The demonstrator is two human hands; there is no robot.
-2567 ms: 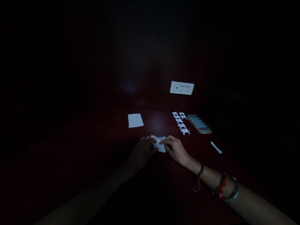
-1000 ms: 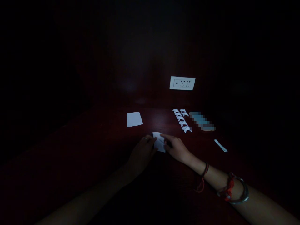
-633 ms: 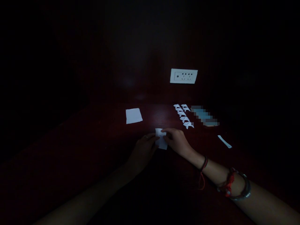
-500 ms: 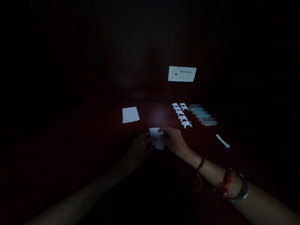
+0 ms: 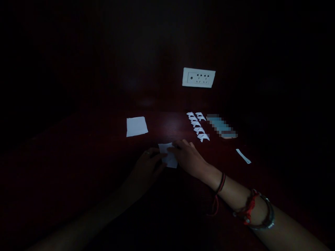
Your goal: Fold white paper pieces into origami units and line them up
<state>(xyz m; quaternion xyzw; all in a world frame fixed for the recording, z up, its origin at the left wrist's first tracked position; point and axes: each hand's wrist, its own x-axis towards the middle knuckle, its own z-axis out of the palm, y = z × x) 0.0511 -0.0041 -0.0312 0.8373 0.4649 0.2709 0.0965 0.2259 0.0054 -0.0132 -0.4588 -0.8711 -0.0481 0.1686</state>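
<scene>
A small piece of white paper (image 5: 170,160) lies between my hands near the middle of the view. My left hand (image 5: 148,165) pinches its left edge, with fingertips over the sheet. My right hand (image 5: 188,157) has its fingers on the upper right part of the same paper and hides that corner. Behind and to the left lies a squarish stack of white paper (image 5: 136,126). Several folded white paper pieces (image 5: 195,123) stand in two rows behind my right hand.
A phone-like object (image 5: 221,126), partly pixelated, lies right of the folded pieces. Nearer on the right is a narrow white strip (image 5: 243,156). A white socket panel (image 5: 199,77) is on the wall behind the dark red table (image 5: 104,139).
The whole view has shifted, so things appear further left. My right fingers have moved slightly over the paper's upper edge; both hands remain on it.
</scene>
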